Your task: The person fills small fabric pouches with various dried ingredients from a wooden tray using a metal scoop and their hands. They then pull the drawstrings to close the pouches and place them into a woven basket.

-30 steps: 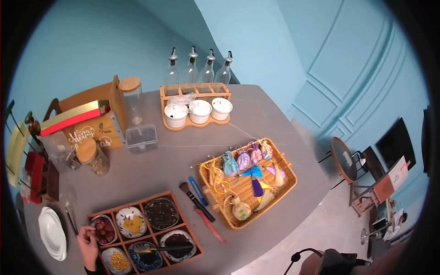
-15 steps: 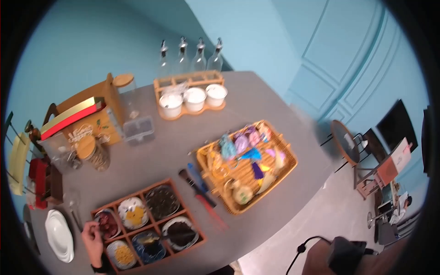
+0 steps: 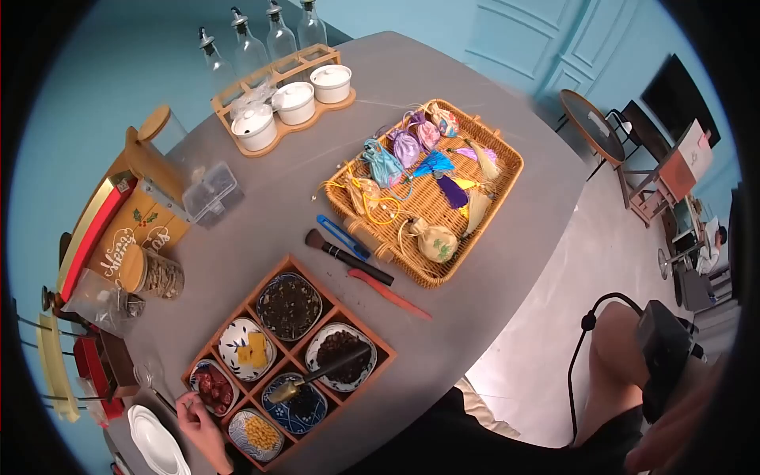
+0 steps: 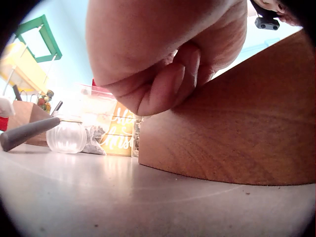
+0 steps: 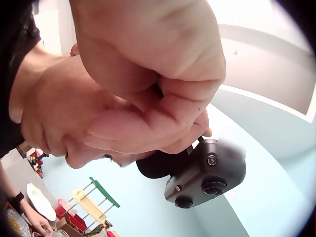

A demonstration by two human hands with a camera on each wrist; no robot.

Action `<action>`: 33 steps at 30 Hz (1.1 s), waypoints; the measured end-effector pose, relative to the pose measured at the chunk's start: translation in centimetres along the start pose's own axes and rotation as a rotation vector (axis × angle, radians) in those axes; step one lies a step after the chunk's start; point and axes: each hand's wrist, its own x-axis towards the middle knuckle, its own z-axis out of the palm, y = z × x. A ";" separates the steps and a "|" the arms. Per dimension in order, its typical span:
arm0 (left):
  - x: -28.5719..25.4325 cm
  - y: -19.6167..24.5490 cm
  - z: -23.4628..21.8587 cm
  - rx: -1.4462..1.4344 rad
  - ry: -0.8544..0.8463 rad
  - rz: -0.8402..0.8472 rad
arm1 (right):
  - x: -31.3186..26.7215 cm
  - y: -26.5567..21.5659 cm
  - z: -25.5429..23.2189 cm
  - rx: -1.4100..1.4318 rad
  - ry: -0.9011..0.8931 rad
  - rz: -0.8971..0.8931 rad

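My left hand is at the left corner of a divided wooden tray, beside the dish of red dried fruit. In the left wrist view its curled fingers grip the tray's edge above the wooden side wall. Small dishes of yellow grains, yellow pieces and dark leaves fill compartments. A dark-handled scoop lies across two dishes. My right hand is raised by the face, fingers bent, close to the head-worn camera; I cannot tell whether it holds it.
Beyond the tray lie a brush, a blue cutter and a red curved tool. A wicker basket of pouches and tassels stands behind. White oval dishes, a lidded jar and white pots are farther left.
The head view has tilted and swung, so the tray, basket and pots appear rotated and larger. My left hand stays at the same corner of the tray.
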 end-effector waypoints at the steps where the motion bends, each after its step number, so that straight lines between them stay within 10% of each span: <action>1: -0.1 1.0 -0.5 0.006 -0.031 -0.082 | 0.1 -0.1 0.1 0.008 -0.009 0.010; 5: 0.1 -3.9 -0.7 -0.091 -0.007 0.042 | -0.5 -1.6 -0.1 -0.007 -0.029 0.066; 11: -0.2 0.9 -1.0 -0.021 -0.062 -0.105 | 0.1 -4.0 2.2 0.107 -0.075 0.160; 13: -0.1 0.0 -1.0 -0.090 -0.012 -0.082 | -0.1 0.2 9.4 -0.223 0.780 0.248; 14: -0.1 0.1 -2.0 -0.056 -0.042 -0.074 | 2.1 1.9 10.0 -0.291 0.706 0.574; 20: -0.4 -0.4 -3.3 -0.128 0.011 0.024 | 4.7 19.2 19.2 -0.378 0.389 0.479; 23: -1.1 -0.6 -4.8 -0.186 0.099 -0.166 | 5.3 20.9 21.2 -0.489 0.202 0.594; 33: -3.7 3.6 -5.0 -0.054 0.204 0.017 | 5.7 19.9 21.5 -0.419 0.247 0.744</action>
